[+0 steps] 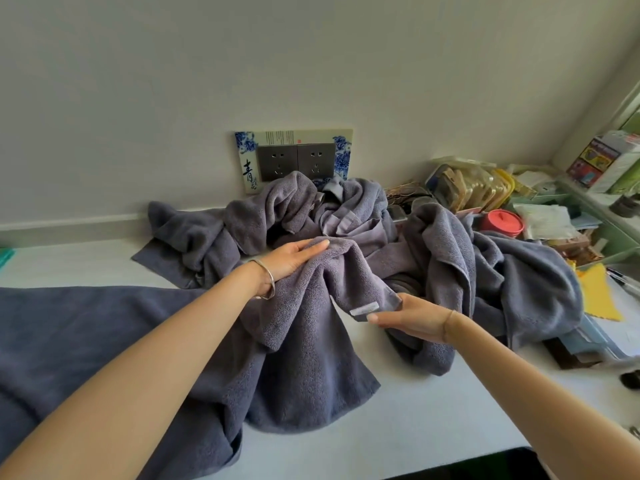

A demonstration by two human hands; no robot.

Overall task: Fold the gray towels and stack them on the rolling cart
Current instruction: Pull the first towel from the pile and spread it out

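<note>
A gray towel (304, 358) is lifted off the white table (433, 420) in front of me, its lower part draped down. My left hand (287, 261) grips a raised fold of it near the top. My right hand (412, 317) pinches the corner that carries a white label. Another gray towel (69, 334) lies spread flat at the left. Several crumpled gray towels (467, 268) are heaped behind and to the right, against the wall. No rolling cart is in view.
A double wall socket (296, 161) with a blue-and-white surround sits behind the heap. Clutter fills the right side: a red lidded pot (502, 221), packets, papers, a yellow cloth (597, 292), boxes on a green shelf (599, 202).
</note>
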